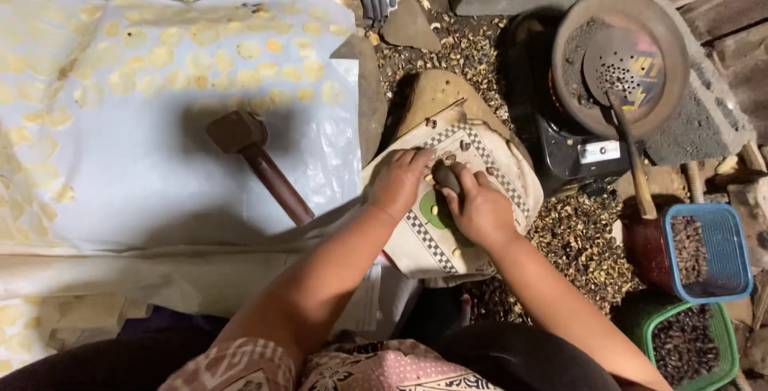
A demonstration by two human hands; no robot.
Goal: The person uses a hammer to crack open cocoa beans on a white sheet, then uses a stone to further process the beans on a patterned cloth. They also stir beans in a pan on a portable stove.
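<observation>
A small dark stone (446, 177) is gripped by the right hand (480, 211), fingers wrapped around it; the left hand (398, 183), at nine o'clock, lies with fingers spread flat on the checkered cloth (488, 155). Seed cracking appears underway; a steady downward press is judged next.

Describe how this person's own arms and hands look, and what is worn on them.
Both forearms are bare from elbow to wrist. The left hand and right hand wear no gloves, rings, watch or bracelets that can be seen. Clothing shows only at the bottom edge: a patterned sleeve in pink and cream near the left upper arm. The right upper arm runs out of view.
</observation>
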